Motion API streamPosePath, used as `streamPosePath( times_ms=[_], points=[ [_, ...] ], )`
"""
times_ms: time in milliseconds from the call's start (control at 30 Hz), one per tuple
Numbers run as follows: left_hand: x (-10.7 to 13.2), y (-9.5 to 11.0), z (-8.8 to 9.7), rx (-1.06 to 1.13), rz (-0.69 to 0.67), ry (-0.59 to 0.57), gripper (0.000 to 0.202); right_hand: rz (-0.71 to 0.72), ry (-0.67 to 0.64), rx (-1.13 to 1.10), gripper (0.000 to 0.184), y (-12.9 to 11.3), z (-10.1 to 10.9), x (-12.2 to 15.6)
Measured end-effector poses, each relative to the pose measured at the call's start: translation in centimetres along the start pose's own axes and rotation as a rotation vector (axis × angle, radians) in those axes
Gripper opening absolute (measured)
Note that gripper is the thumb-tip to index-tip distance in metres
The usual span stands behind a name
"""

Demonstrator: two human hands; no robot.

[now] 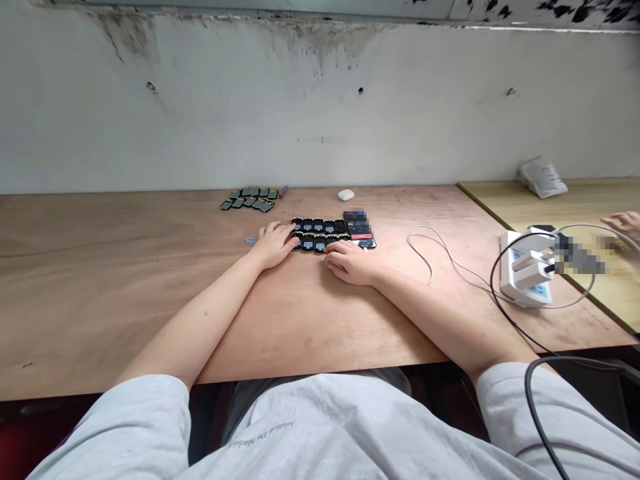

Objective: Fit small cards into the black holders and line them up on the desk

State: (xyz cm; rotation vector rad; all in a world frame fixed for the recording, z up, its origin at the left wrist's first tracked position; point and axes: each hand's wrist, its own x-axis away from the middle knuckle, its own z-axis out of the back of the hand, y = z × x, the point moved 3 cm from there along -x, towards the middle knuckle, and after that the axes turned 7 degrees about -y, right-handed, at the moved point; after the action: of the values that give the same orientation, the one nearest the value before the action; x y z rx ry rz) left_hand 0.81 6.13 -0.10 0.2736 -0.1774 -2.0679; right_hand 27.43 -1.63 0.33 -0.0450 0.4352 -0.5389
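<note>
Two rows of small black plastic frames point(319, 228), several with a blue-grey pad inside, lie side by side on the wooden table. My left hand point(274, 245) rests at the left end of the rows, fingers stretched and apart, the tips touching the leftmost frames. At the lower row's right end is my right hand point(350, 261), its fingers curled together over the frames. Whatever those fingers pinch is hidden. Small bluish pieces point(251, 240) lie just left of my left hand. A phone point(359, 227) with a lit screen sits against the rows' right end.
Several green-grey flat parts point(250, 199) lie near the wall beside a purple-red pen-like tool point(283, 192). A white earbud case point(345, 195) is behind the phone. Rightward are a white cable point(445, 250), a power strip point(515, 267), a plastic bag point(543, 177) and another person's hand point(625, 223).
</note>
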Motion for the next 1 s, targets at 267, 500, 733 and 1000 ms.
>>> streamPosePath(
  times_ms=[267,500,733,1000],
  points=[
    [1.3,-3.2,1.7,0.028,0.222,0.203,0.05,-0.302,0.077,0.148,0.026,1.0,0.2,0.1],
    [3.9,-8.5,3.8,-0.017,0.085,0.154,0.033,-0.476,0.236,0.183,0.034,2.5,-0.1,0.8],
    [3.9,-6.7,3.8,0.002,0.012,0.131,0.026,-0.357,0.188,0.194,0.035,1.2,0.5,0.4],
    [3.5,-6.9,3.7,0.028,-0.021,0.127,0.022,0.002,-0.045,0.045,0.028,-0.5,0.5,0.1]
  ],
)
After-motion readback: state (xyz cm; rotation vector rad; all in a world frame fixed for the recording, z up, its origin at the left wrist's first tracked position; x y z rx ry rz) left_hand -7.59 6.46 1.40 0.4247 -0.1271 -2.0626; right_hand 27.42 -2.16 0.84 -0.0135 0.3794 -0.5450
